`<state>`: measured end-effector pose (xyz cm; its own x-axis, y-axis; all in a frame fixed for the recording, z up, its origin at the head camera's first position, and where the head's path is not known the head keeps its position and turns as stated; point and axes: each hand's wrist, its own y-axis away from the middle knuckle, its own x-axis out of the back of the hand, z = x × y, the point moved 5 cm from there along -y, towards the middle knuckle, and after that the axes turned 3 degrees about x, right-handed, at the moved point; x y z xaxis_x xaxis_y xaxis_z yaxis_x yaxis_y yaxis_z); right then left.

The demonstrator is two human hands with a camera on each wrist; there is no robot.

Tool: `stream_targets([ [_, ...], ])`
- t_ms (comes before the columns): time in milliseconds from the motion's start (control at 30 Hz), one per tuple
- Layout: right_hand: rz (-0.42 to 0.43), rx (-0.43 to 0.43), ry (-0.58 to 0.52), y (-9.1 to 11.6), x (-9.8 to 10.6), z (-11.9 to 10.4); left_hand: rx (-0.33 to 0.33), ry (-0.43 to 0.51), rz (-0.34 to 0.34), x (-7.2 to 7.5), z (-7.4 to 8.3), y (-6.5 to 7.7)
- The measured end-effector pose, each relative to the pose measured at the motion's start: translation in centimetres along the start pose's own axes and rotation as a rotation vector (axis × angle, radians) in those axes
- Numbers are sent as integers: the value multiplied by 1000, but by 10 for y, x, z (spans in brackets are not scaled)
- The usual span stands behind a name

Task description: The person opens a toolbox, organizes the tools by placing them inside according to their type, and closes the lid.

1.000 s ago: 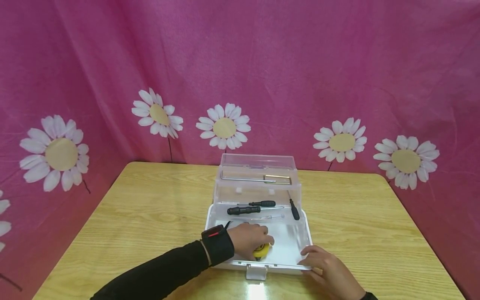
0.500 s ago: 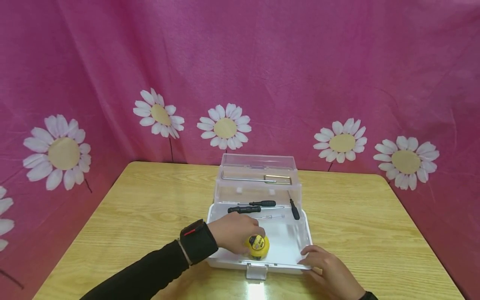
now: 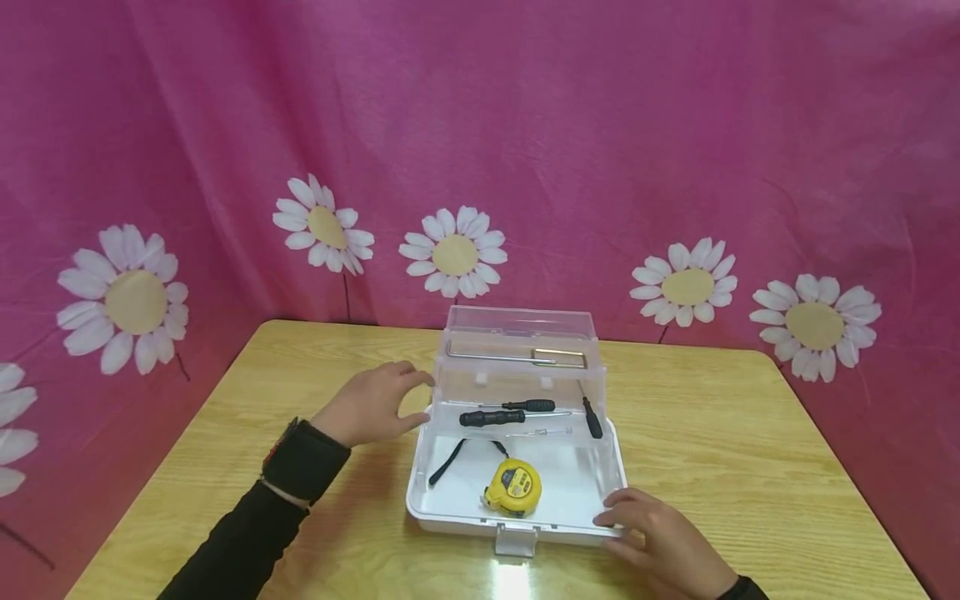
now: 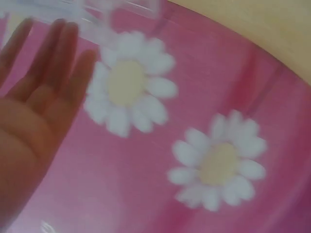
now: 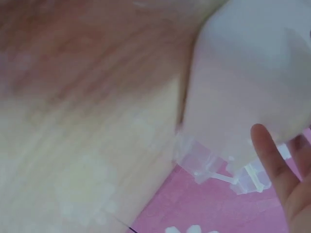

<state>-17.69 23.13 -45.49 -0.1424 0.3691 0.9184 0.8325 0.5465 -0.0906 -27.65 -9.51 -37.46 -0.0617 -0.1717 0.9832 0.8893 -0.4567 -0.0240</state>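
A white toolbox (image 3: 577,525) stands open on the table, with clear trays raised at its back. On its white floor lies a yellow tape measure (image 3: 517,490), its black wrist strap (image 3: 447,461) trailing left. My left hand (image 3: 371,404) is beside the toolbox's left side, thumb and fingers spread apart with nothing between them; its straight fingers (image 4: 51,58) show in the left wrist view. At the front right corner my right hand (image 3: 660,537) holds the toolbox rim, fingers over the edge. Its thumb (image 5: 267,148) lies along the outer wall in the right wrist view.
The lower clear tray (image 3: 491,390) bears black-handled screwdrivers (image 3: 491,418) and a clear-handled one (image 3: 540,432). In the upper tray are bent metal rods (image 3: 495,357). A latch (image 3: 515,542) hangs at the front. Wooden table (image 3: 712,433) surrounds the toolbox; a pink flowered cloth (image 3: 555,150) stands behind.
My left hand has let go of the tape measure, leaving it on the toolbox floor, and has moved up and left to the toolbox's left side. My right hand stays at the corner.
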Motion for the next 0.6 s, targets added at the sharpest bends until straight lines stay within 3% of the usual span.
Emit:
stream_targets([
  [167,33,-5,32,-3,15,-5,135,31,-42,-2,-35,16],
  [333,208,-11,122,-7,39,-3,210,44,-40,-7,-56,31],
  [467,302,-38,152,-14,59,13,222,46,13,-15,-62,35],
  [600,299,-72,94,-35,78,41,198,73,102,-20,-65,27],
])
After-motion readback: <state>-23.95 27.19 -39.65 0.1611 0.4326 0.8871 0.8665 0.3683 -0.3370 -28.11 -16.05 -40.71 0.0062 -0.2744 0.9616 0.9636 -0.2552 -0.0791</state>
